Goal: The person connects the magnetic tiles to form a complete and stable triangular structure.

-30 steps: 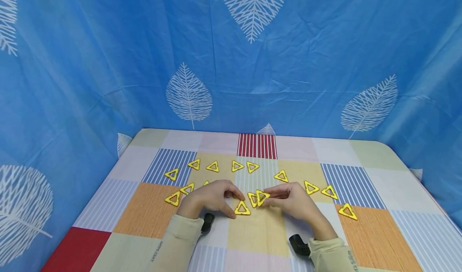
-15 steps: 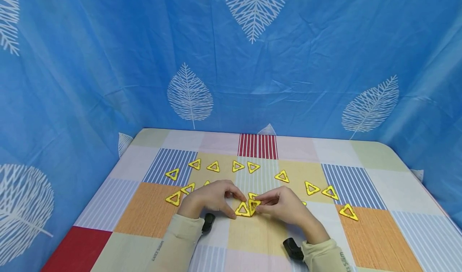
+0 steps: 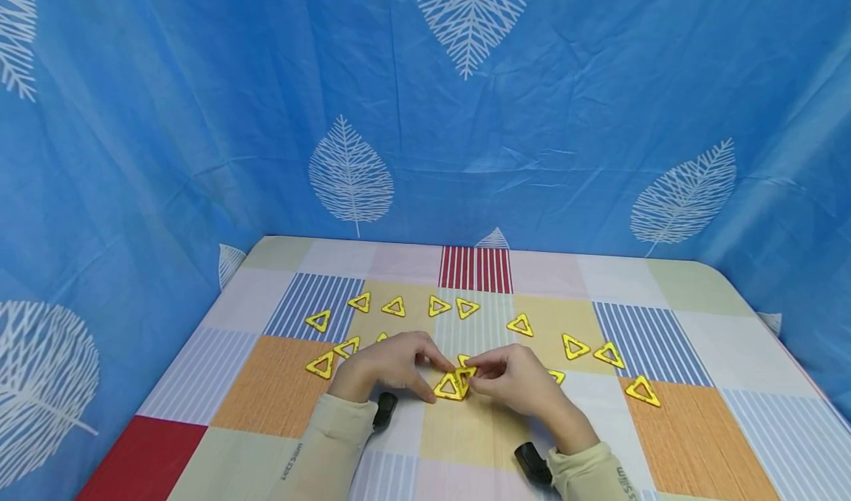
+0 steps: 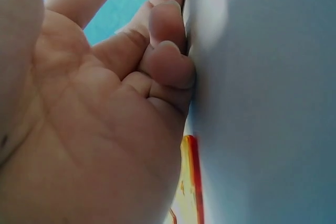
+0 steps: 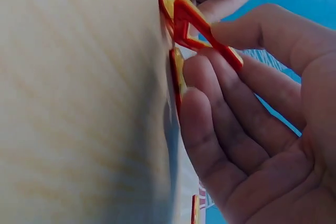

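Note:
My right hand (image 3: 521,379) pinches a yellow triangular magnetic tile (image 5: 229,55) between thumb and index finger, tilted up off the table. Its lower edge meets, or nearly meets, a flat triangular tile (image 3: 447,390) on the cloth. Thumb and index finger of my left hand (image 3: 395,360) hold that flat tile at its corners. Another flat tile (image 5: 177,72) lies just behind the raised one, beside my right fingers and partly hidden. In the left wrist view my other fingers are curled against the table, and an edge of a yellow tile (image 4: 190,182) shows below.
More yellow triangular tiles lie spread out: a left group (image 3: 320,368), a back row (image 3: 439,307) and a right group (image 3: 575,347). One (image 3: 557,376) is partly covered by my right hand. Patchwork cloth (image 3: 266,383) covers the table, with a blue curtain (image 3: 565,117) behind.
My right hand has moved left with its tile, bringing it from above the rear flat tile to the edge of the tile under my left hand. My left hand stays in place.

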